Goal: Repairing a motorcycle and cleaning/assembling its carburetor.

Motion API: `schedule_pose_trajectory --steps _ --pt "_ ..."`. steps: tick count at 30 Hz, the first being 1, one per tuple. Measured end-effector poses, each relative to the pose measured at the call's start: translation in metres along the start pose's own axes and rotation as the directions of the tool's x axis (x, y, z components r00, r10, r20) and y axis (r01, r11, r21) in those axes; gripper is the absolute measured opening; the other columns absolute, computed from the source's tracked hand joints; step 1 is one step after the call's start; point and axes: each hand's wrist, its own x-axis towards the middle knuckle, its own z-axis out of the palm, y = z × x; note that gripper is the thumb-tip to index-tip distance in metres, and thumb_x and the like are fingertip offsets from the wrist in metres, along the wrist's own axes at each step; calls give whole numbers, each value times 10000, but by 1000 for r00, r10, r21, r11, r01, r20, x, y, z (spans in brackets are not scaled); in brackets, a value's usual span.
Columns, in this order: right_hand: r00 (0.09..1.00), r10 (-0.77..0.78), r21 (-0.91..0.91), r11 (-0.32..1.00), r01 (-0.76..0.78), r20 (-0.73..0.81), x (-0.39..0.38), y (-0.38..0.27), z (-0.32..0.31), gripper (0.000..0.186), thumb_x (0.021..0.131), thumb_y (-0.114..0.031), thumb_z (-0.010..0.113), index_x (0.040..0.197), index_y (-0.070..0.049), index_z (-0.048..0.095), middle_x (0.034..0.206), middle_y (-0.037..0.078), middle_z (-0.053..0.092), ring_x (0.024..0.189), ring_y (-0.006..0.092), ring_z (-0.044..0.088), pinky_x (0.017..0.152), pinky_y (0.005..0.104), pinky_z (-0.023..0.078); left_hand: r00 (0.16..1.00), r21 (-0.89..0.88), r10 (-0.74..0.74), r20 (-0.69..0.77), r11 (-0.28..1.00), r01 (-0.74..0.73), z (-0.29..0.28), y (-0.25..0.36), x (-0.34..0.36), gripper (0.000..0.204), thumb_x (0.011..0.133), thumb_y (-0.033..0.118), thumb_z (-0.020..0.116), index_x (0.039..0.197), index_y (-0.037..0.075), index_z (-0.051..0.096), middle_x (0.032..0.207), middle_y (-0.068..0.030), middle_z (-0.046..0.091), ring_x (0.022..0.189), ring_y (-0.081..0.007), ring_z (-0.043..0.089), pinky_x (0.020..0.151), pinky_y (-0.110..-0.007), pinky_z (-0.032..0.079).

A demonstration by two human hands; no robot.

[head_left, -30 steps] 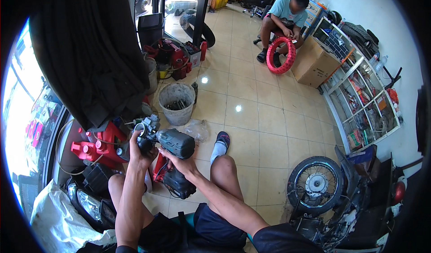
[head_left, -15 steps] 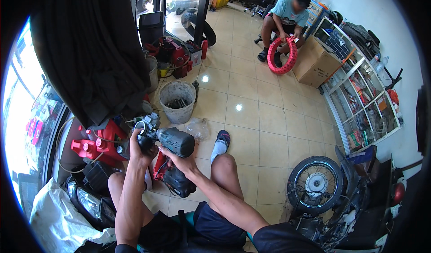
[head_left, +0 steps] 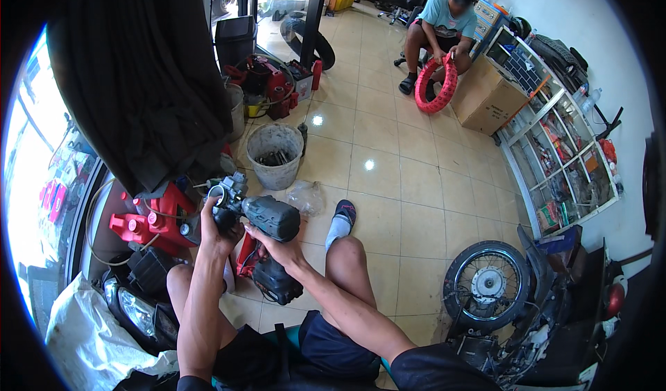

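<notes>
My left hand (head_left: 215,230) is closed around a grey metal carburetor (head_left: 236,185) whose round open mouth faces up toward me. In my right hand (head_left: 279,249) is a black cordless impact wrench (head_left: 274,217), the fingers wrapped round its grip. Its nose points left and meets the carburetor's side; the exact contact is too small to make out. Below the grip hangs the tool's bulky black battery (head_left: 277,281). A red part shows beside the grip, partly covered by my wrist.
A bucket (head_left: 274,172) of dark metal parts stands ahead, beside a clear plastic bag (head_left: 305,198). Red jugs (head_left: 163,217) are at left, near a hanging dark cloth (head_left: 139,79). Right lie a spoked wheel (head_left: 488,286) and a shelf cabinet (head_left: 555,148). Another person handles a red tyre (head_left: 437,105).
My hands, the carburetor and the impact wrench stay almost in place. Across the room, the other person has turned and tilted the red tyre slightly.
</notes>
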Motion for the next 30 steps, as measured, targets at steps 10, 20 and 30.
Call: schedule_pose_trajectory --steps 10,20,30 --pt "999 -43 -38 998 43 14 4 7 -2 413 785 -243 702 1098 -16 558 997 72 612 899 158 574 810 295 456 999 24 -4 -43 1000 5 6 0 -4 322 733 419 569 822 110 577 638 14 572 481 -98 469 421 -200 325" --pt "996 -92 -68 993 93 23 3 0 -1 410 789 -248 697 1101 -20 560 982 75 616 879 158 573 793 307 455 999 45 22 -40 999 -20 6 0 -5 325 729 413 571 848 111 594 675 4 606 479 -99 480 420 -195 344" --pt "1000 -1 -42 999 1 -15 1 1 0 364 790 -268 691 1060 -54 577 735 -14 581 438 48 449 398 220 373 997 28 24 -69 999 -22 9 0 -5 331 731 408 571 874 109 585 706 4 606 497 -100 472 429 -198 333"
